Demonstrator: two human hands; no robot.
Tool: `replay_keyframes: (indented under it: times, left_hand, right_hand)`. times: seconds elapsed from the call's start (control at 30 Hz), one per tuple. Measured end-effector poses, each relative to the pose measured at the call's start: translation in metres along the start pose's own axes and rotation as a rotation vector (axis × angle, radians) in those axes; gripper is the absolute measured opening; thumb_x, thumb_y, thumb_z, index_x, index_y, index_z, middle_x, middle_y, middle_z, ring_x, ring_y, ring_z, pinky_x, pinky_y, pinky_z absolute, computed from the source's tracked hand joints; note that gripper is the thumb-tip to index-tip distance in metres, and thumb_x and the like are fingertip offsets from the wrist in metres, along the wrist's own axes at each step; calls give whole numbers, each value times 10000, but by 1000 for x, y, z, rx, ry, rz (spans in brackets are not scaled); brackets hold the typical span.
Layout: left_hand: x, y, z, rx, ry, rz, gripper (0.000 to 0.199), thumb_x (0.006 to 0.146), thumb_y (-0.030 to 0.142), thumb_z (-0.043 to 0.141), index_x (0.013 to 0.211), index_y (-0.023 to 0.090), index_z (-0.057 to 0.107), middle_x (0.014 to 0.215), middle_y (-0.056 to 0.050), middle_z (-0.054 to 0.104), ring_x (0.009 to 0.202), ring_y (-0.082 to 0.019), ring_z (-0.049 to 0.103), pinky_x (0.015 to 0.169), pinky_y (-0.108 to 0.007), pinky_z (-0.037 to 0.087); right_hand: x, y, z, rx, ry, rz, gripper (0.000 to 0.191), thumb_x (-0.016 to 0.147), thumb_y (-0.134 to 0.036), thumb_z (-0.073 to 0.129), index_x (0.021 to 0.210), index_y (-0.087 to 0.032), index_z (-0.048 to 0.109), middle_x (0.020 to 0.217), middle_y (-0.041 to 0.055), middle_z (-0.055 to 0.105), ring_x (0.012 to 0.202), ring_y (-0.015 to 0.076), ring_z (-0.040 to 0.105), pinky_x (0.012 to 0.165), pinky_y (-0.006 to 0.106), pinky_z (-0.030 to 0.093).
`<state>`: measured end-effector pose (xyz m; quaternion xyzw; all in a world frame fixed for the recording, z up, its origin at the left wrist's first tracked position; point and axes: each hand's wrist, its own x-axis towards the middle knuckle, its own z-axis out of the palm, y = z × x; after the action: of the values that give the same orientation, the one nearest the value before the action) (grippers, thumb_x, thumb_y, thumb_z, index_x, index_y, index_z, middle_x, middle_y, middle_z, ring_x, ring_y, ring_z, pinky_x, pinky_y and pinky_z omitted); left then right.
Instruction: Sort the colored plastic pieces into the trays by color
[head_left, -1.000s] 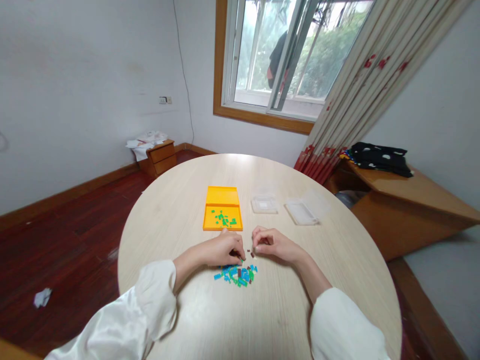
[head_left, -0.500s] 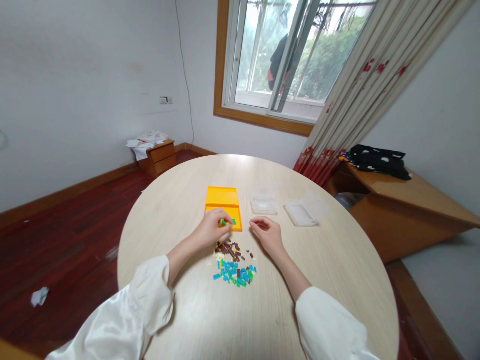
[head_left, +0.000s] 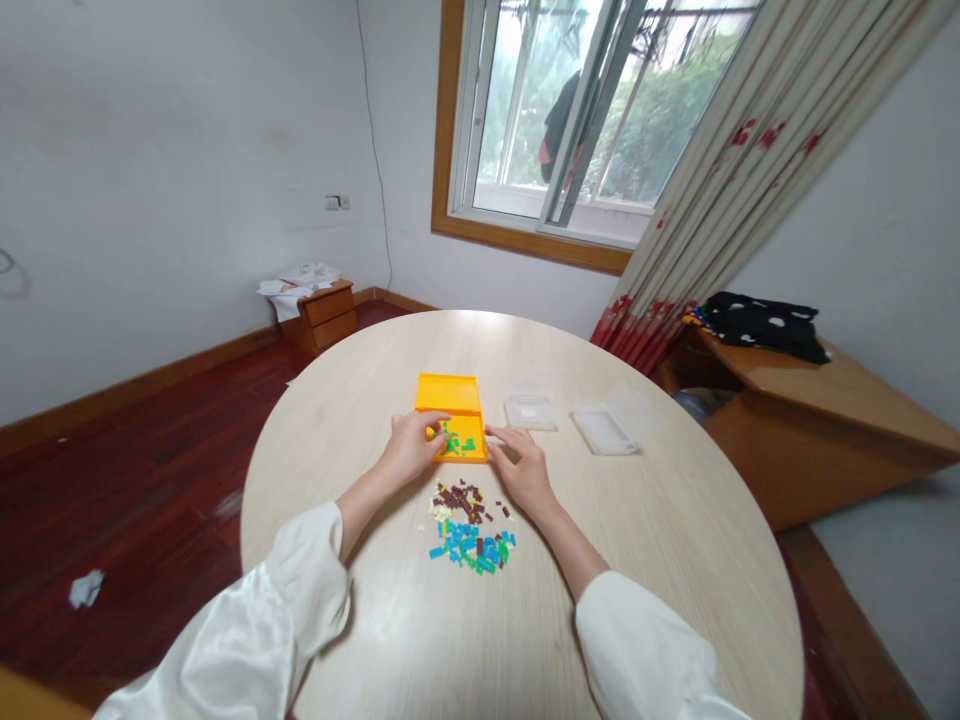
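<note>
An orange box lies open on the round table, and several small green bricks are in its near half. My left hand is at the box's left side, thumb and fingers apart over its edge, with nothing visible held. At the right edge of the box is my right hand, its fingers spread and fingertips by the rim. Nearer to me lie a pile of brown bricks, some cream pieces and a mixed pile of blue and green bricks.
Two clear plastic boxes stand open to the right of the orange box. The pale table has a rounded edge. A wooden cabinet with dark cloth on it stands at the right.
My left hand has moved left and uncovered the green bricks inside the box. My right hand has shifted left to the box's edge, and its fingers have opened.
</note>
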<state>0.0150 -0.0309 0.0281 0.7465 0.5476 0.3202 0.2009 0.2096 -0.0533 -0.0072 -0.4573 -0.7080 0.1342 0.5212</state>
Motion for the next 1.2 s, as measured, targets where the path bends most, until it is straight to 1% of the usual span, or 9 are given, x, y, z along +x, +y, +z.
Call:
replay_keyframes:
  times: [0.07, 0.17, 0.27, 0.37, 0.43, 0.6, 0.73, 0.87, 1.2]
  left_hand:
    - [0, -1, 0, -44, 28, -3, 438, 743, 180, 639, 1178, 198, 591, 807, -10, 681, 786, -183, 607, 852, -365, 350]
    - [0, -3, 0, -134, 47, 15, 576, 727, 191, 657, 1280, 223, 499, 745, 24, 647, 745, -156, 593, 791, -312, 379]
    - [0, -4, 1, -216, 10, 37, 458, 739, 212, 633, 1192, 186, 575, 694, 23, 617, 655, -131, 554, 668, -257, 391]
    - [-3, -4, 2, -244, -107, 85, 192, 757, 231, 590, 897, 139, 682, 680, -6, 620, 612, -119, 516, 596, -236, 377]
    - [-6, -2, 2, -267, -214, 129, 139, 755, 230, 579, 760, 128, 673, 676, -17, 625, 614, -112, 511, 586, -224, 374]
    - [-16, 4, 3, -358, -453, 166, 183, 746, 279, 595, 670, 115, 624, 579, 11, 551, 541, -81, 458, 512, -193, 335]
    - [-19, 8, 1, -380, -673, 178, 170, 729, 265, 624, 663, 109, 632, 551, 24, 518, 509, -63, 414, 476, -182, 300]
    - [-20, 9, -2, -345, -790, 216, 117, 710, 225, 640, 706, 112, 668, 550, 37, 488, 504, -57, 388, 473, -187, 282]
    - [-19, 7, 0, -277, -790, 248, 123, 721, 228, 629, 714, 111, 666, 562, 37, 484, 511, -63, 392, 478, -193, 285]
  right_hand:
    - [0, 1, 1, 24, -26, 3, 266, 817, -201, 545, 1048, -227, 674, 1010, 74, 697, 961, 206, 586, 879, 396, 450]
    - [0, 1, 2, 50, -41, 16, 286, 820, -197, 541, 1074, -238, 666, 1001, 69, 695, 966, 205, 579, 897, 405, 439]
    - [-1, -2, 0, 62, -37, 45, 247, 802, -205, 567, 1019, -231, 683, 935, 67, 694, 909, 203, 576, 853, 391, 448]
    - [-4, -9, -10, 60, -103, 84, 130, 768, -230, 616, 857, -203, 707, 770, 51, 656, 779, 186, 557, 738, 341, 450]
    - [-7, -16, -25, 77, -236, 128, 84, 743, -242, 645, 759, -186, 704, 699, 32, 606, 716, 166, 532, 677, 305, 429]
    - [-12, -35, -62, 216, -740, 360, 125, 667, -272, 713, 702, -152, 719, 631, -17, 500, 590, 102, 437, 552, 232, 349]
    - [-14, -44, -68, 218, -938, 409, 135, 636, -260, 726, 711, -148, 731, 593, -48, 409, 543, 81, 364, 508, 218, 286]
    - [-15, -45, -63, 177, -998, 398, 124, 640, -206, 699, 746, -152, 733, 597, -51, 404, 547, 81, 373, 507, 211, 278]
    - [-15, -39, -70, 106, -984, 498, 117, 635, -134, 624, 741, -140, 672, 541, -82, 345, 505, 67, 306, 480, 200, 218]
